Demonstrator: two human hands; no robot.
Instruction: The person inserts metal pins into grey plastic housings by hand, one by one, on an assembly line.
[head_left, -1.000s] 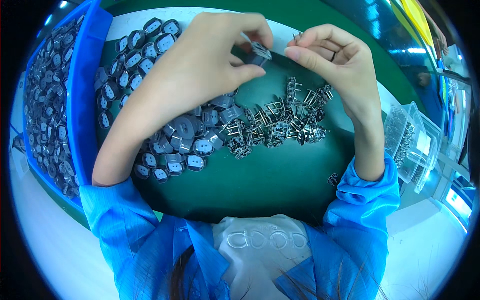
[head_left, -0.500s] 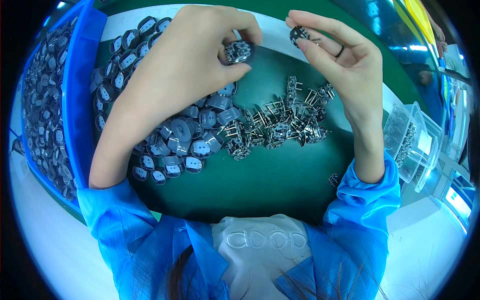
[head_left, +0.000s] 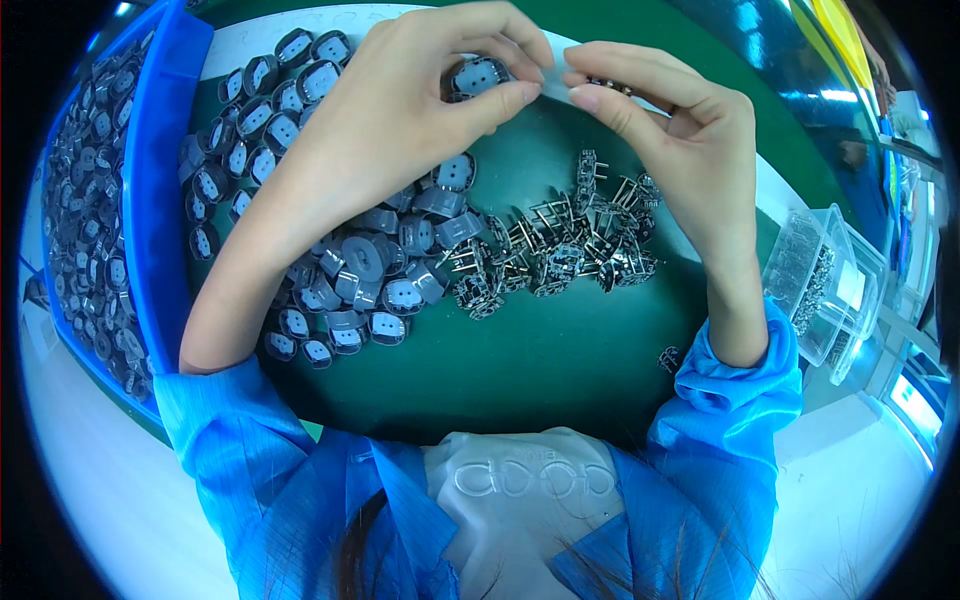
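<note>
My left hand [head_left: 455, 85] is closed around a dark grey plastic housing [head_left: 478, 76]; its pale face with small holes shows between finger and thumb. Facing it, my right hand [head_left: 665, 105] pinches a small circuit board [head_left: 610, 86], seen nearly edge-on and mostly covered by the fingers. A narrow gap separates the two hands' fingertips. Below them on the green mat lies a tangled pile of circuit boards [head_left: 560, 262] with metal pins. Many similar grey housings [head_left: 365, 258] lie beneath and around my left forearm.
A long blue bin [head_left: 150, 190] full of grey housings stands along the left side. On the right is a clear plastic box [head_left: 840, 290] holding small metal parts. One loose small part [head_left: 668, 358] lies near my right sleeve on the green mat [head_left: 480, 370].
My left hand has turned the housing, so its pale holed face shows instead of the circuit side. My right hand has tilted its board edge-on, and both hands' fingertips have come closer together.
</note>
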